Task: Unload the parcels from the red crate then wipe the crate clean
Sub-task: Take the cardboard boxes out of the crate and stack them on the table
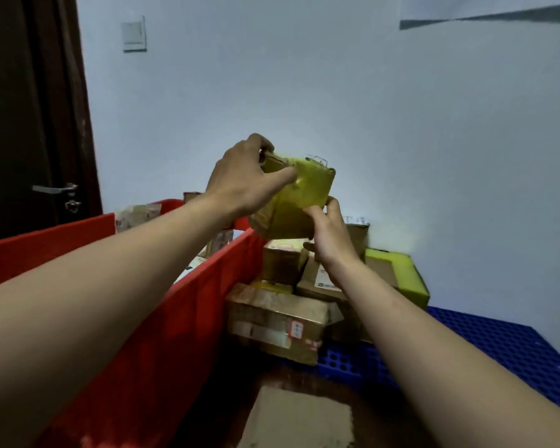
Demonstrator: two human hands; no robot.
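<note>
Both my hands hold a parcel wrapped in yellow tape (pixel 299 195) in the air, above the right wall of the red crate (pixel 188 305) and over the parcel stack. My left hand (pixel 246 176) grips its upper left end, thumb along the front face. My right hand (pixel 328 234) holds its lower right corner from below. Several parcels (pixel 136 216) still show inside the crate behind my left forearm. To the crate's right, a stack of unloaded cardboard parcels (pixel 275 318) sits on a blue plastic pallet (pixel 498 347).
A yellow-taped box (pixel 401 276) lies at the stack's right, against the white wall. A flat piece of cardboard (pixel 299 418) lies on the dark floor in front. A dark door with a handle (pixel 54 189) stands at far left.
</note>
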